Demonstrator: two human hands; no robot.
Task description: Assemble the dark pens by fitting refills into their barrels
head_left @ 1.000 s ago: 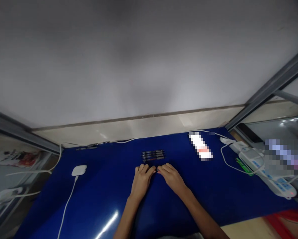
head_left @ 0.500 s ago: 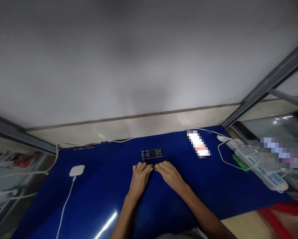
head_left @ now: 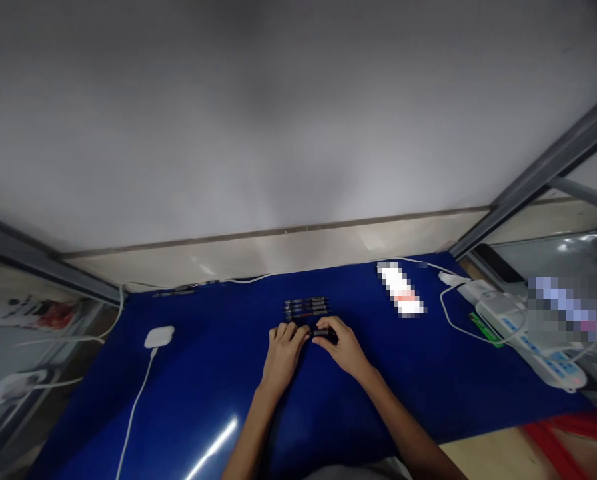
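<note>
Several dark pens (head_left: 306,308) lie side by side in a row on a blue mat (head_left: 213,393). My left hand (head_left: 284,349) and my right hand (head_left: 342,345) rest just in front of that row, fingertips nearly meeting. Between them they pinch a dark pen (head_left: 320,331) that lies across, the nearest one to me. My right fingers curl over its right end; my left fingertips touch its left end.
A white puck-shaped charger (head_left: 158,337) with its cable sits on the mat at left. A blurred white object (head_left: 401,297) lies at the back right. White power strips (head_left: 523,330) and cords crowd the right edge. A wall rises close behind the mat.
Both hands have slid a little forward toward the pen row, and the fingers have closed onto the nearest dark pen, which now shows between them.
</note>
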